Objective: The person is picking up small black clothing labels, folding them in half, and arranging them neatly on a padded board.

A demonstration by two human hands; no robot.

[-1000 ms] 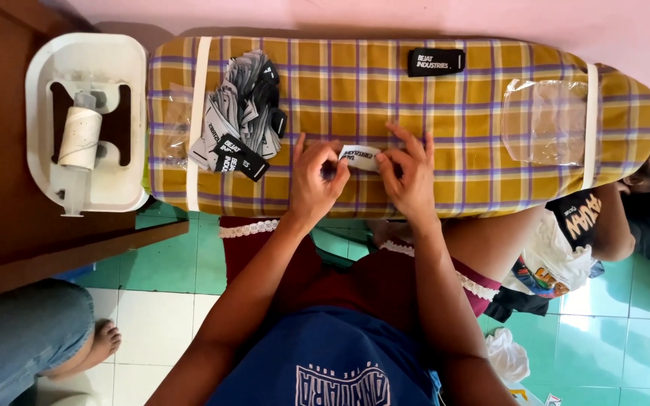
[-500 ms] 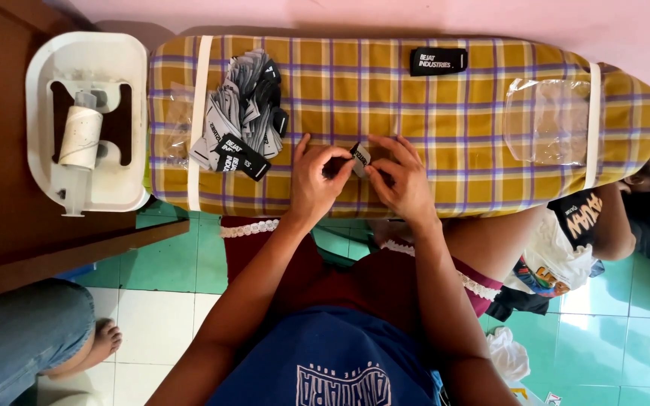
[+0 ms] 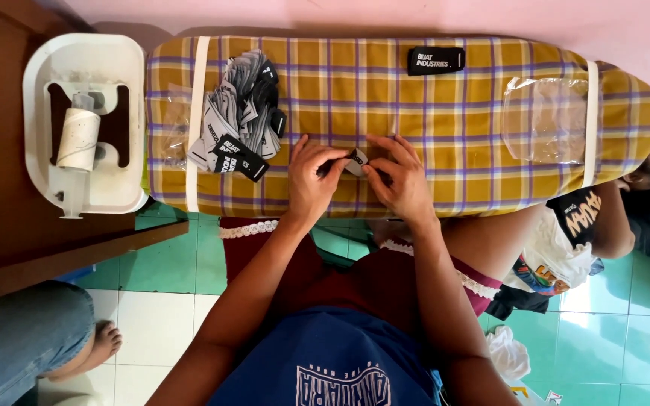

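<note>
Here, left hand (image 3: 314, 177) and right hand (image 3: 400, 179) pinch label (image 3: 355, 160).

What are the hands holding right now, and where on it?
Both hands, left hand and right hand, pinch a small black-and-grey fabric label by its opposite ends, above the checked board.

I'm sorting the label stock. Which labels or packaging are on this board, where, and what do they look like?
Small label: folded, black and grey, pinched between left hand and right hand.
Label pile: grey and black strips, board's left part.
Single label: black rectangle, far edge.
Clear plastic bag: see-through, right end.
</note>
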